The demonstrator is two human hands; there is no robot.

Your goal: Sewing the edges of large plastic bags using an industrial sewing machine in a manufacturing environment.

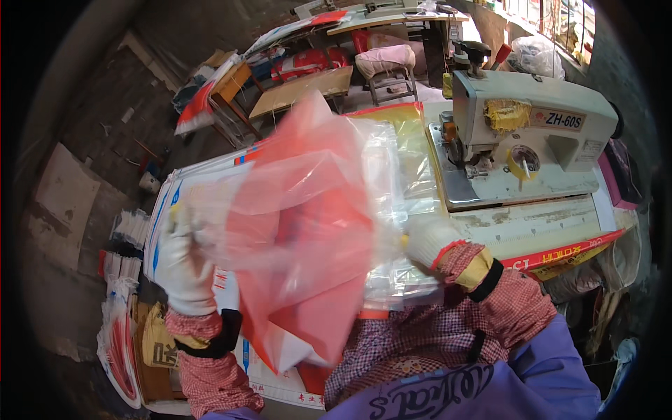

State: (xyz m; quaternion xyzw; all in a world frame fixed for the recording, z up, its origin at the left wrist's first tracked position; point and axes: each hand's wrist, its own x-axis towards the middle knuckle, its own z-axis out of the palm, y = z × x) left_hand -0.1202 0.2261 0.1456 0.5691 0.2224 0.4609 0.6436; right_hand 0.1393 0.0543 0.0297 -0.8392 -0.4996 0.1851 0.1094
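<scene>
Between my hands a red and white sack [318, 217] with a clear plastic bag [280, 183] over it is lifted and crumpled, smeared by motion. My left hand [183, 262], in a white glove, is at its left side; its fingers are too blurred to read. My right hand [428, 241], also gloved, is closed at the right edge of the clear plastic. Under it lies a stack of clear bags [385, 175] beside a yellowish plastic sheet [418, 154]. White printed sacks [203, 171] lie beneath, at the left.
A sewing machine [532, 133] stands at the right, behind a worn table edge with a ruler [539, 222]. Bundled sacks [122, 280] are stacked at the left. Farther back are a cushioned stool [385, 63], a wooden board [301, 91] and another worktable [392, 22].
</scene>
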